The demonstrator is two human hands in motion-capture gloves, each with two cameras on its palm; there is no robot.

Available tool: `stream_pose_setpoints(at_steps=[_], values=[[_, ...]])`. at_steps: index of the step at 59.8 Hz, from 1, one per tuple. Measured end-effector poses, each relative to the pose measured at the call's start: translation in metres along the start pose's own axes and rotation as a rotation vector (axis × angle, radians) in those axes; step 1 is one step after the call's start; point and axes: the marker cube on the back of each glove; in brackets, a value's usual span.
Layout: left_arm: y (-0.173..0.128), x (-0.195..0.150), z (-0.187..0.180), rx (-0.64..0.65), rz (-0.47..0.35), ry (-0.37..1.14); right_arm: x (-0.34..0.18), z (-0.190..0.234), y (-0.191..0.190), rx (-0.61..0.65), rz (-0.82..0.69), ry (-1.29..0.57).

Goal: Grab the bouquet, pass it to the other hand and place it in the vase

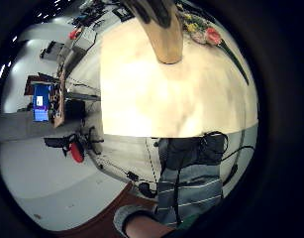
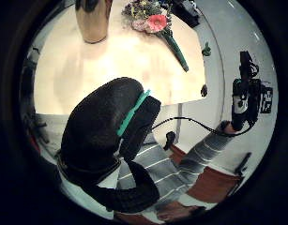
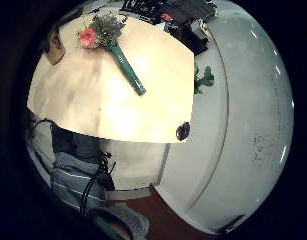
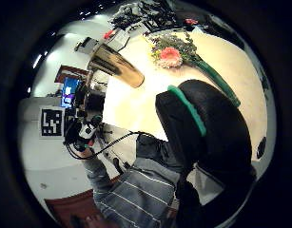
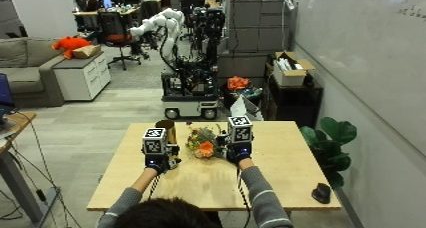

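- Black-gloved left hand [image 5: 157,164] and right hand [image 5: 238,153] hover above the pale wooden table [image 5: 279,178], fingers loosely curled, holding nothing.
- Beyond them, the pink-and-yellow bouquet with its green wrapped stem [image 5: 203,144] lies flat, unlifted.
- Farthest, the tall brass-coloured vase [image 5: 167,129] stands upright; every step remains.

The table [image 5: 279,163] has a pale wood-look top, smooth with a soft sheen that catches the ceiling light. The vase [image 5: 168,129] looks like polished metal in a golden tone, glossy and mirror-like, as its side shows in the right thumb side palm view. The bouquet [image 5: 203,143] has an orange bloom with soft petals and rough, matt greenery; its green stem wrap [image 3: 127,70] looks smooth and slightly shiny, like plastic or tape. The 2 gloves, on the left hand [image 5: 157,163] and right hand [image 5: 237,153], are black, matt, textured cloth.
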Motion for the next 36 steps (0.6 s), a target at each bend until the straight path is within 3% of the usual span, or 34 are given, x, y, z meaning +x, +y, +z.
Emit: stream_pose_setpoints(at_steps=[7,14,18,22,26,36], values=[[0.035,0.010,-0.018,-0.033,-0.019,0.011,-0.006,-0.005,0.008,0.009,-0.014,-0.013],[0.023,0.005,-0.014,-0.023,-0.011,-0.015,-0.004,-0.006,0.006,0.029,-0.004,-0.018],[0.032,0.011,-0.023,-0.016,-0.002,-0.011,-0.003,-0.010,0.009,0.023,-0.009,-0.023],[0.013,0.006,-0.016,0.003,0.000,-0.020,0.000,-0.009,-0.001,0.026,-0.009,-0.034],[0.014,0.009,-0.018,0.004,0.003,-0.020,0.007,-0.004,-0.020,0.035,-0.004,-0.044],[0.017,0.012,-0.021,0.016,0.027,0.015,0.006,-0.015,-0.025,0.044,0.016,-0.072]])
